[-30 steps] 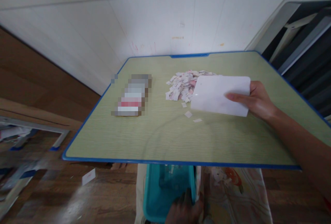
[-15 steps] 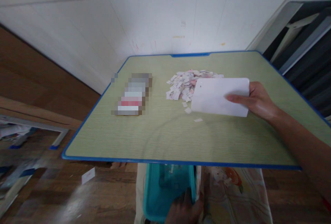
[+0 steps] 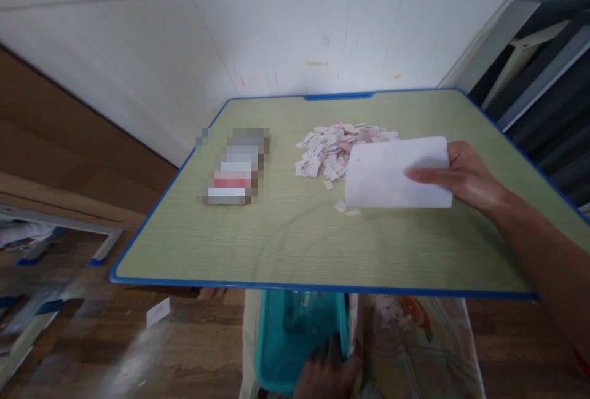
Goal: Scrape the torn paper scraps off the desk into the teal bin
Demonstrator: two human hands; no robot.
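My right hand (image 3: pixel 470 177) is closed on a stiff white rectangular sheet (image 3: pixel 399 171), thumb on its face. The sheet has rounded corners and a small hole near its upper left corner. It covers part of a heap of small white and pinkish paper scraps (image 3: pixel 322 150) on the table (image 3: pixel 198 245). A few loose scraps (image 3: pixel 340 206) lie in front of the heap. Below the table's near edge, my left hand (image 3: pixel 327 371) grips the right rim of a teal plastic tray (image 3: pixel 281 359). A few bits of paper show inside this tray.
A pixelated long object (image 3: pixel 234 168) lies on the table's left side. A white wall (image 3: pixel 295 30) stands behind. Under the tray is a patterned cloth (image 3: pixel 424 356). A white paper piece (image 3: pixel 158 312) lies on the wooden floor. Dark folded panels (image 3: pixel 548 79) lean at the right.
My right hand has moved the white sheet slightly to the right. One loose scrap beside it has shifted toward the table's near edge. My left hand stays at the tray.
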